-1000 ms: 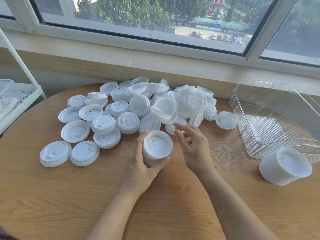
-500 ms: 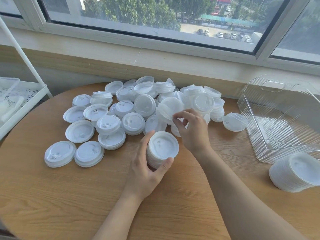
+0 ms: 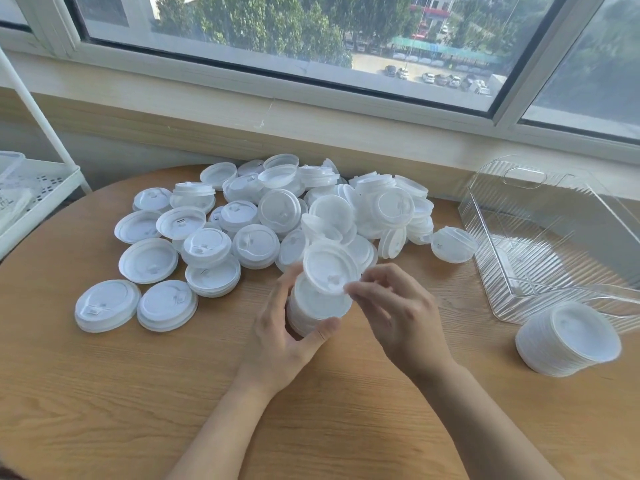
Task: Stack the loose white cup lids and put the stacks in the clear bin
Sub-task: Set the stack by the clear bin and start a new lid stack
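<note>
Head view: the left hand (image 3: pixel 277 337) curls its fingers (image 3: pixel 282 289) and thumb round a short stack of lids (image 3: pixel 313 311) standing on the wooden surface (image 3: pixel 138 393) in front of the person. The right hand (image 3: pixel 398 313) pinches a single lid (image 3: pixel 330 266) at its edge and holds it tilted just above the stack, touching its top rim on the far side. Behind the hands lies the heap of loose lids (image 3: pixel 277 209), spread across the surface toward the window sill (image 3: pixel 311 126). The clear bin (image 3: pixel 519 268) stands at the right, and a finished stack (image 3: pixel 568 339) leans on the surface just in front of it, outside the bin.
</note>
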`<state>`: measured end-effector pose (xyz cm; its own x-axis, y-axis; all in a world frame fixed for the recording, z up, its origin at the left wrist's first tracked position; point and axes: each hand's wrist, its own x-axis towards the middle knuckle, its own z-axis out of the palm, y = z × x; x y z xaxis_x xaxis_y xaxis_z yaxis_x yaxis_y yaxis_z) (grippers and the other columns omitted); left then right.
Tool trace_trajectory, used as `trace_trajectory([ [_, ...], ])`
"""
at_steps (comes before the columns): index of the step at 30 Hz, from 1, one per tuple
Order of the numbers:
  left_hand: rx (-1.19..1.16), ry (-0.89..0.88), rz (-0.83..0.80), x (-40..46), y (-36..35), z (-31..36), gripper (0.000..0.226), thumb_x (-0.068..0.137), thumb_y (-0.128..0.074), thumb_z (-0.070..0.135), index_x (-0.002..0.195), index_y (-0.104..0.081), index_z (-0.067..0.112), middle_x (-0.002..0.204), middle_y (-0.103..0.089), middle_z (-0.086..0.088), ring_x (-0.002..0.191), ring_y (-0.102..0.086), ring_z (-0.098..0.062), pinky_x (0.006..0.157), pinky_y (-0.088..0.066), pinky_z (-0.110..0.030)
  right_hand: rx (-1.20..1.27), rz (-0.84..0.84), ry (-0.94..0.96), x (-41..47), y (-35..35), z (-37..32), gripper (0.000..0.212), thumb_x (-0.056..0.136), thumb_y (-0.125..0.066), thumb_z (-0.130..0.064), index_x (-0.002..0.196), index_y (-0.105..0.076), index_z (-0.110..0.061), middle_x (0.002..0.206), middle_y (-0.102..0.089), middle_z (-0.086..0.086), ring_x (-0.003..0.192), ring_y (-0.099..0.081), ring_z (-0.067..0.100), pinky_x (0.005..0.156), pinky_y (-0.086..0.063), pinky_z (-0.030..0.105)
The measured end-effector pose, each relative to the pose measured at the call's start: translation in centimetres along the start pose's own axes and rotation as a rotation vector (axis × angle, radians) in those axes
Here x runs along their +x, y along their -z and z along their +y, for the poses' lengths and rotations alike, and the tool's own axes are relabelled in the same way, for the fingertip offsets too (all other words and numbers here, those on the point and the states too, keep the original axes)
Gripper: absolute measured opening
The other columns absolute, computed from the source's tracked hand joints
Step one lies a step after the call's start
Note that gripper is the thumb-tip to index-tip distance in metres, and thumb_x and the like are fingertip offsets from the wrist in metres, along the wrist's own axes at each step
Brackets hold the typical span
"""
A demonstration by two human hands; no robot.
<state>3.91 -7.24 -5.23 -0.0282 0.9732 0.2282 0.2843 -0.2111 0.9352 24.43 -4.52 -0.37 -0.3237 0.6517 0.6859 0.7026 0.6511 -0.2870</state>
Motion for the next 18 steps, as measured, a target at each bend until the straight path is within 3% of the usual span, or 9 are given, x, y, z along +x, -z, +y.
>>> trace_trajectory([
  [5,0.010,-0.028,0.006,0.0,0.0,0.4,0.086,0.079,-0.088,0.051,0.150,-0.044,0.037,0.138,-0.063,0.016,0.129,-0.061,-0.011,0.106,-0.052,-0.044,-0.127,-0.080,0.124,-1.3,0.4,-0.5,0.011,0.097,-0.074,-0.010,0.102,-0.078,-0.018,0.101,-0.065,-0.004,0.079,-0.057,0.013,0.063,-0.048,0.029],
  [9,0.004,-0.044,0.008,-0.1,0.0,0.2,0.086,0.080,-0.085,0.056,0.152,-0.041,0.040,0.139,-0.062,0.016,0.129,-0.061,-0.011,0.106,-0.052,-0.043,-0.091,-0.117,0.101,-1.5,0.6,-0.6,0.012,0.098,-0.072,-0.015,0.107,-0.078,-0.020,0.108,-0.064,-0.005,0.083,-0.059,0.011,0.065,-0.050,0.028],
  [12,-0.042,-0.055,0.022,-0.1,-0.2,0.0,0.085,0.085,-0.070,0.071,0.157,-0.035,0.042,0.147,-0.056,0.017,0.137,-0.055,-0.013,0.110,-0.049,-0.044,0.165,-0.171,-0.188,-1.3,0.6,-0.8,0.034,0.103,-0.063,-0.035,0.136,-0.067,-0.029,0.129,-0.054,-0.012,0.109,-0.060,0.008,0.085,-0.050,0.023],
  [14,-0.059,-0.063,0.034,-0.1,-0.2,-0.2,0.077,0.091,-0.061,0.071,0.158,-0.033,0.045,0.154,-0.051,0.019,0.142,-0.051,-0.014,0.113,-0.047,-0.049,0.258,-0.243,-0.335,-1.0,-0.1,-0.8,0.046,0.107,-0.050,-0.047,0.151,-0.052,-0.036,0.142,-0.045,-0.021,0.128,-0.054,0.012,0.102,-0.049,0.033],
  [18,-0.032,-0.077,0.039,0.0,-0.3,-0.1,0.061,0.100,-0.054,0.057,0.155,-0.045,0.033,0.153,-0.050,0.023,0.144,-0.048,-0.011,0.115,-0.044,-0.045,0.306,-0.327,-0.428,-1.1,-1.7,-0.8,0.056,0.109,-0.035,-0.058,0.160,-0.040,-0.034,0.154,-0.036,-0.031,0.146,-0.040,0.007,0.114,-0.044,0.044],
])
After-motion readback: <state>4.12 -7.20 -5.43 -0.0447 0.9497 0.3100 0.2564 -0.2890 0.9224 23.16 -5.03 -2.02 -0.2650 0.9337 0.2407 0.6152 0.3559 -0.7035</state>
